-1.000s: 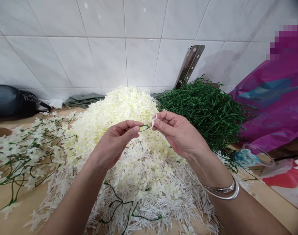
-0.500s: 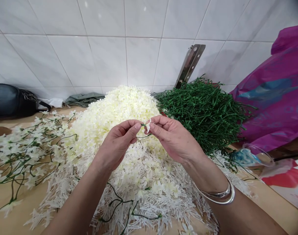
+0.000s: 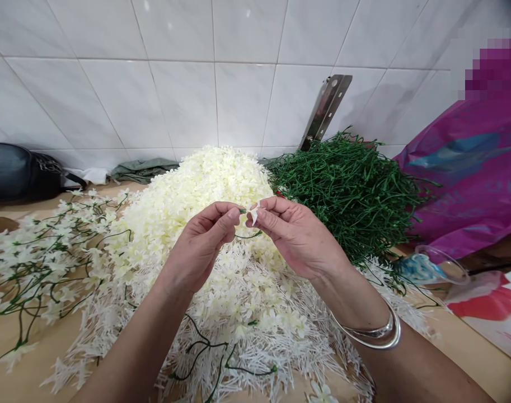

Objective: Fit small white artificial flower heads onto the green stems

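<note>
Over the heap of cream artificial flowers [image 3: 213, 173], my two hands meet fingertip to fingertip. My left hand [image 3: 211, 235] pinches a green plastic stem [image 3: 242, 211] between thumb and forefinger. Part of that stem curves below the fingers. A white artificial flower [image 3: 254, 212] is pinched in my right hand [image 3: 295, 232], its petals showing beside the thumb. Stem tip and flower lie close together; whether they touch is hard to make out. Silver bangles [image 3: 375, 334] circle my right wrist. Under my forearms lie loose white petal pieces with thin stalks [image 3: 255, 358] and a branched green stem [image 3: 213, 344].
Green stems [image 3: 351, 190] are piled at right behind my right hand. Flowered sprays [image 3: 49, 252] spread at left. A black bag [image 3: 12, 173] sits far left, a purple plastic bag [image 3: 469, 162] far right. A metal bracket [image 3: 326, 109] leans by the tiled wall. A clear cup [image 3: 431, 266] lies at right.
My left hand has shifted very slightly left and down, and the stem tip shows a little differently by the flower. My right hand has barely moved.
</note>
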`<act>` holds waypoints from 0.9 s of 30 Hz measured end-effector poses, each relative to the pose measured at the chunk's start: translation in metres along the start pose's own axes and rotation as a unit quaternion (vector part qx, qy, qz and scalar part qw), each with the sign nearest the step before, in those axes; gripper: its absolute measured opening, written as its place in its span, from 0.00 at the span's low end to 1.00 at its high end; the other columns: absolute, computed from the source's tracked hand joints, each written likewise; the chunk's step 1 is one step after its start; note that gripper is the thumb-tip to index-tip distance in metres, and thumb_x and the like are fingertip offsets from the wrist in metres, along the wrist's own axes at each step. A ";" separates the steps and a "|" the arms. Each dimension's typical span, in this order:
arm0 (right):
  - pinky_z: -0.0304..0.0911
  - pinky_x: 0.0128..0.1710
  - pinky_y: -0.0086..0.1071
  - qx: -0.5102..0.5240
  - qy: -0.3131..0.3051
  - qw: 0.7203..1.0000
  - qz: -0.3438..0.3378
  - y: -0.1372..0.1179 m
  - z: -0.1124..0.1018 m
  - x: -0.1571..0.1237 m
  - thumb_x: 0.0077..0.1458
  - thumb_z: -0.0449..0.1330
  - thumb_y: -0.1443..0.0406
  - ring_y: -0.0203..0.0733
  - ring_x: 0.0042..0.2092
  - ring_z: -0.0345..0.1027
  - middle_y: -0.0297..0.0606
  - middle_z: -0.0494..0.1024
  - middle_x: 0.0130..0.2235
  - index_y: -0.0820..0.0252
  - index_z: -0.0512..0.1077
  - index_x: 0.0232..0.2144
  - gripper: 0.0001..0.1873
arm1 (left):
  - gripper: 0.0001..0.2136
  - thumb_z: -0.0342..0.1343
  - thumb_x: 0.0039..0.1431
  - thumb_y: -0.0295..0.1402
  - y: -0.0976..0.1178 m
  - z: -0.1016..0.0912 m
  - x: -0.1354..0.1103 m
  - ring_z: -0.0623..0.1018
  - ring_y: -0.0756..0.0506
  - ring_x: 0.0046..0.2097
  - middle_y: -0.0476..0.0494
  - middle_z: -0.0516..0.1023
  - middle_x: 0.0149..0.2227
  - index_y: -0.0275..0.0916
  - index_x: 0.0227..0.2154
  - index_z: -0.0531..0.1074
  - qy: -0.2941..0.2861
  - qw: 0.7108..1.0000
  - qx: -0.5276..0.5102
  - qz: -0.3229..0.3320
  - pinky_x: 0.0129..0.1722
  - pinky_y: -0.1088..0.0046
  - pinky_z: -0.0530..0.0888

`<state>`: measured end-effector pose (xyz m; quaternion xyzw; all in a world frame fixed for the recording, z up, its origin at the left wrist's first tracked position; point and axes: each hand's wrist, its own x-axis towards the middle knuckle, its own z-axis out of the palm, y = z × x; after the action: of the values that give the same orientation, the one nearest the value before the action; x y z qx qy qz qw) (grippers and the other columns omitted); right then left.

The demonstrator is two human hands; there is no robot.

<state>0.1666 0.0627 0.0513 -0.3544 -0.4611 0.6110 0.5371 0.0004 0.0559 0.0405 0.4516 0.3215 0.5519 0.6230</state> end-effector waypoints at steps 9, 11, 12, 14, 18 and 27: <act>0.67 0.50 0.41 -0.010 -0.009 1.000 -0.005 0.001 0.000 0.000 0.37 0.81 0.52 0.40 0.38 0.72 0.31 0.80 0.30 0.53 0.80 0.27 0.20 | 0.12 0.73 0.54 0.43 0.000 0.002 0.001 0.65 0.51 0.29 0.52 0.69 0.25 0.40 0.28 0.80 -0.022 1.000 0.016 0.014 0.33 0.74 0.65; 0.66 0.51 0.40 -0.007 -0.012 1.000 -0.006 0.001 -0.001 0.000 0.38 0.81 0.52 0.40 0.38 0.72 0.31 0.80 0.31 0.53 0.80 0.28 0.19 | 0.13 0.73 0.53 0.43 0.000 0.002 0.001 0.65 0.51 0.29 0.53 0.70 0.24 0.40 0.29 0.80 -0.020 1.000 0.013 0.008 0.33 0.74 0.66; 0.66 0.51 0.40 -0.006 -0.013 1.000 -0.007 0.001 -0.002 0.000 0.38 0.81 0.53 0.39 0.38 0.72 0.31 0.80 0.31 0.54 0.80 0.28 0.19 | 0.13 0.73 0.53 0.43 0.000 0.001 0.002 0.66 0.51 0.29 0.53 0.70 0.24 0.40 0.29 0.80 -0.017 1.000 0.010 0.006 0.33 0.74 0.66; 0.65 0.50 0.39 -0.005 -0.015 1.000 -0.010 0.002 -0.002 0.000 0.39 0.81 0.53 0.39 0.38 0.71 0.31 0.79 0.31 0.54 0.81 0.28 0.19 | 0.14 0.74 0.51 0.44 0.000 0.001 0.002 0.67 0.51 0.29 0.53 0.72 0.24 0.40 0.29 0.80 -0.009 1.000 0.005 0.004 0.33 0.74 0.66; 0.65 0.48 0.39 -0.023 -0.005 1.000 -0.018 0.003 -0.001 -0.001 0.40 0.80 0.54 0.39 0.37 0.70 0.31 0.79 0.31 0.55 0.81 0.28 0.18 | 0.14 0.74 0.51 0.44 0.000 0.001 0.000 0.70 0.52 0.29 0.52 0.75 0.26 0.40 0.29 0.80 -0.010 1.000 0.013 0.006 0.35 0.74 0.67; 0.68 0.43 0.38 -0.089 0.029 0.993 -0.068 0.005 0.000 -0.003 0.44 0.78 0.56 0.39 0.35 0.70 0.32 0.79 0.30 0.54 0.79 0.29 0.14 | 0.10 0.72 0.57 0.41 -0.009 0.000 0.001 0.78 0.49 0.35 0.50 0.81 0.30 0.41 0.31 0.81 -0.006 0.999 0.037 0.029 0.44 0.73 0.72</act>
<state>0.1654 0.0600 0.0463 -0.3856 -0.5211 0.5191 0.5571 0.0044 0.0569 0.0328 0.4864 0.3248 0.5552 0.5914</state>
